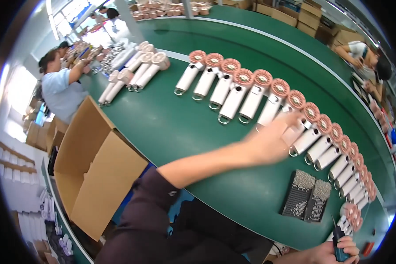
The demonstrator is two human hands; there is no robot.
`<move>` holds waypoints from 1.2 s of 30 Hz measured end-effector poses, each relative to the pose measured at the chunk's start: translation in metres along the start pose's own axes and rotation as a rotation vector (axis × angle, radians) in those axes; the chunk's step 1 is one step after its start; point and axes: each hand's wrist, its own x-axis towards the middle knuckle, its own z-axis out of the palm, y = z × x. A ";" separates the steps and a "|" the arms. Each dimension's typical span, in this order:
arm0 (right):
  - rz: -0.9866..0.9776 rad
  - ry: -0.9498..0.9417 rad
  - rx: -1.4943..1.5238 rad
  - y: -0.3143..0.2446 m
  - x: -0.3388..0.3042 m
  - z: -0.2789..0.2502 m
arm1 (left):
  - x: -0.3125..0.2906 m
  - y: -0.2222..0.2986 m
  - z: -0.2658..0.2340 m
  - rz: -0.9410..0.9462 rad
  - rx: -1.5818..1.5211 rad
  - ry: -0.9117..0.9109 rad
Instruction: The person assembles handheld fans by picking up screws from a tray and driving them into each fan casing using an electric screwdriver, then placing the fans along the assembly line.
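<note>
A curved row of handheld fans with pink round heads and white handles lies on the green table. My left hand, its forearm bare below a dark sleeve, reaches across to the middle of that row. It covers the handle of one fan and is smeared by motion, so its grip does not show. At the lower right, my right hand is closed around a dark teal screwdriver, its thin tip pointing up. Beside that tip lie more fans close together. Two black screw trays holding many small screws sit between my hands.
An open cardboard box stands at the table's left edge. Several paler fans lie beyond it. One person works at the far left, another across the belt at right. A red object lies near my right hand.
</note>
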 end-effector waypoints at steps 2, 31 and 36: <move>0.082 0.095 0.001 0.008 -0.005 0.011 | -0.002 -0.041 -0.087 -0.047 0.220 0.347; 0.667 -0.468 -0.024 0.056 -0.045 0.029 | -0.160 -0.029 -0.125 -0.719 -0.364 0.558; 0.698 -0.451 0.012 0.065 -0.055 0.030 | -0.157 -0.010 -0.045 -0.740 -0.545 0.421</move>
